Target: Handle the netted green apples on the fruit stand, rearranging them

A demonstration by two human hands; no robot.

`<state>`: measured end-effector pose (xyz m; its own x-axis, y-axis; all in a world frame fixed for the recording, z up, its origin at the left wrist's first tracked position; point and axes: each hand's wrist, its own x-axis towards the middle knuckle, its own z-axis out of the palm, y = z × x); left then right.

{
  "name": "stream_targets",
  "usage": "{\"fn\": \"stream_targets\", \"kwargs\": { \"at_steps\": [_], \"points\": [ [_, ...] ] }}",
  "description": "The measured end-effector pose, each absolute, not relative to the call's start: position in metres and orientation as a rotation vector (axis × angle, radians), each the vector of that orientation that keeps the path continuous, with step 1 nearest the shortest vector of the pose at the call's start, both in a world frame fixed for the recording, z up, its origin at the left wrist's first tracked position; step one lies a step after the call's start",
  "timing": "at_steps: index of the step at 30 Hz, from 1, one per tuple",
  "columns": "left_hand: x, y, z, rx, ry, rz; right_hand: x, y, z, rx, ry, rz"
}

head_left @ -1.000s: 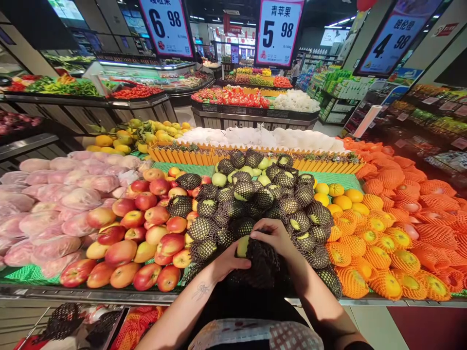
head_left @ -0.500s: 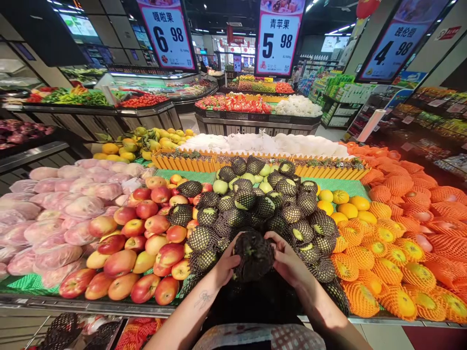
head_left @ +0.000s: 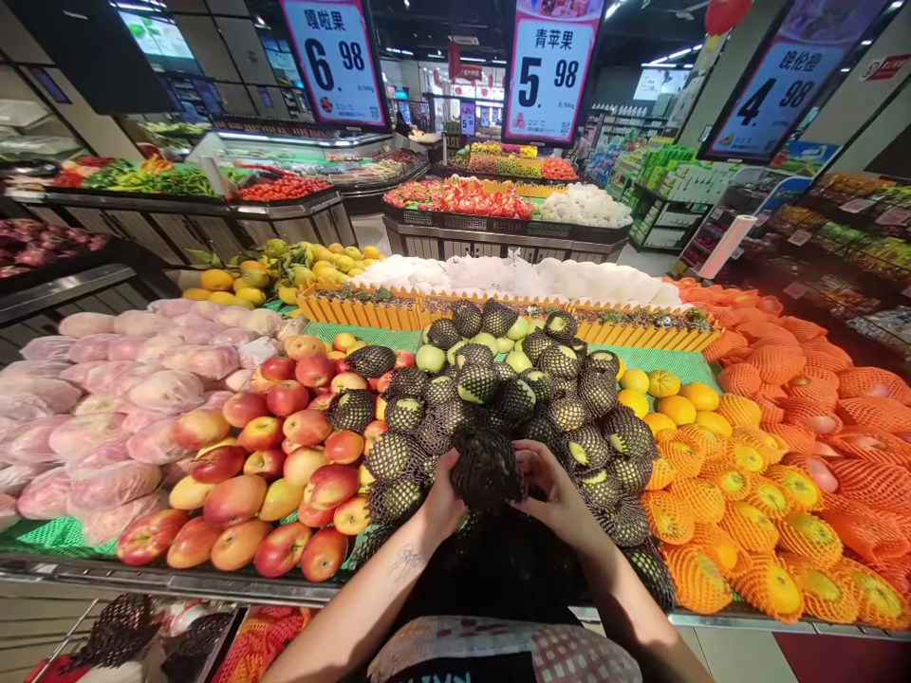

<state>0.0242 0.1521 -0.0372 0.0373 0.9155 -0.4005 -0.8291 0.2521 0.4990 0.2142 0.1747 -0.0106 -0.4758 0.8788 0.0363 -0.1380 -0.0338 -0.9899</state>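
Both my hands hold one green apple in a black foam net [head_left: 486, 467] just above the front of a heap of netted green apples [head_left: 512, 398]. My left hand [head_left: 439, 501] grips its left side with curled fingers. On the apple's right side my right hand [head_left: 555, 493] is closed around the net. The fruit is almost fully covered by the net. Below the hands lies a dark pile of loose black nets [head_left: 505, 569].
Red-yellow apples [head_left: 277, 465] lie to the left, bagged pink fruit [head_left: 106, 417] further left. Oranges in orange nets [head_left: 769, 493] fill the right. The stand's metal front edge [head_left: 177, 581] runs below. Price signs [head_left: 548, 66] hang overhead; more produce stands are behind.
A second ago my hands pulled a black net over a partly bare green apple low by the edge. The apple is now fully netted and lifted slightly forward toward the heap.
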Motion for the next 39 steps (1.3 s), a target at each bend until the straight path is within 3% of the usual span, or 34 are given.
{"fn": "stream_targets", "kwargs": {
  "at_steps": [4, 8, 15, 20, 24, 32, 39],
  "points": [
    [0.03, 0.152, -0.029, 0.233, 0.873, 1.386, 0.228, 0.152, 0.035, -0.75, -1.702, 1.038],
    [0.033, 0.148, -0.024, 0.551, 0.87, 1.456, 0.226, 0.139, 0.064, -0.649, -1.901, 0.78],
    [0.034, 0.138, -0.022, 0.664, 0.94, 1.651, 0.206, 0.145, 0.054, -0.828, -2.064, 0.493],
    [0.038, 0.126, -0.008, 0.828, 0.968, 1.693, 0.21, 0.139, 0.058, -0.655, -2.187, 0.132],
    [0.043, 0.119, -0.01, 0.851, 1.041, 1.722, 0.217, 0.136, 0.057, -0.447, -2.348, 0.175],
    [0.054, 0.102, -0.018, 0.843, 1.183, 1.776, 0.222, 0.136, 0.023, -0.816, -2.098, 0.576],
    [0.065, 0.094, -0.013, 0.874, 1.367, 1.717, 0.225, 0.124, 0.008, -0.924, -2.07, 0.52]
  ]
}}
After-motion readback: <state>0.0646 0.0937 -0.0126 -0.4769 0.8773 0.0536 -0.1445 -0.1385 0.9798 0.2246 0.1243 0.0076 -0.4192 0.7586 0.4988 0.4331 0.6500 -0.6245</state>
